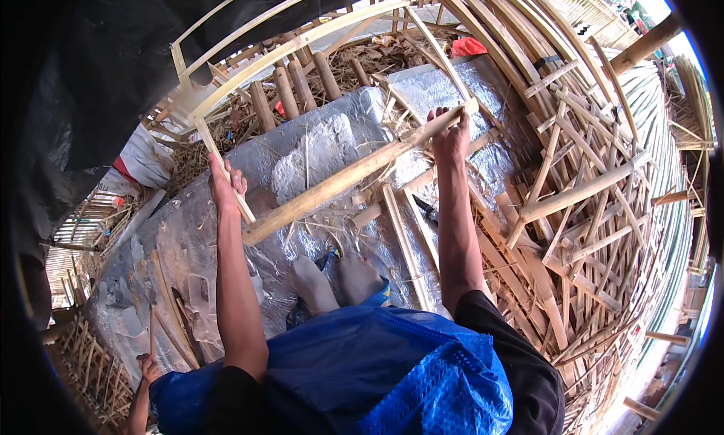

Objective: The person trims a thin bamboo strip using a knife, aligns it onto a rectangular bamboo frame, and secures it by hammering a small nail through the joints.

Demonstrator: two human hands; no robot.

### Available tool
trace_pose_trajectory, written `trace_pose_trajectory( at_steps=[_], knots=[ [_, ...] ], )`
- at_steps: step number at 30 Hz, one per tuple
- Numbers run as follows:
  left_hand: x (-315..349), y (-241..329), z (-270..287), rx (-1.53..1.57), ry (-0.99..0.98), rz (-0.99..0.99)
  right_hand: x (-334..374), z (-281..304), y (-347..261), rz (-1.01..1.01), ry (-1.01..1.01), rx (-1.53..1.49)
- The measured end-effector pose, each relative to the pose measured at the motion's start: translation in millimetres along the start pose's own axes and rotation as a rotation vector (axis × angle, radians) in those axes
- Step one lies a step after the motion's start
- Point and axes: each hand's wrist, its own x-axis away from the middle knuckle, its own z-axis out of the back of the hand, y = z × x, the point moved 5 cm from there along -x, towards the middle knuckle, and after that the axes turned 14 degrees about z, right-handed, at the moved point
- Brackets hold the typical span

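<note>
My left hand [225, 185] is closed around one leg of a pale bamboo-strip frame [302, 37], which stretches away toward the top of the view. The leg's lower end touches or nearly touches the left end of a thick, round bamboo pole [339, 183]. That pole runs slantwise across the middle, rising to the right. Near its far right end, my right hand [451, 137] grips it from below, fingers wrapped round. Another leg of the frame comes down close to the right hand; whether they touch, I cannot tell.
Grey sheeting [188, 231] covers the ground under my feet. Split bamboo strips [588, 209] lie heaped along the right. Short round pegs [283, 92] and straw line the far side. Another person's hand [148, 367] holds a thin stick at lower left. Dark sheeting [83, 81] hangs at upper left.
</note>
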Motion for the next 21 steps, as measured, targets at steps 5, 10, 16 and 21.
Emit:
trace_pose_trajectory(
  at_steps=[5,10,16,21],
  knots=[
    [-2,-7,1,0.002,-0.021,0.009,0,3,0,-0.032,0.057,-0.029],
    [0,4,-3,-0.035,-0.015,-0.037,7,-3,-14,0.041,-0.069,-0.052],
    [1,2,-7,-0.033,-0.011,-0.026,20,-29,-30,0.047,-0.252,-0.114],
    [-4,0,1,-0.011,-0.002,-0.054,38,-49,-39,0.114,-0.229,-0.032]
  ],
)
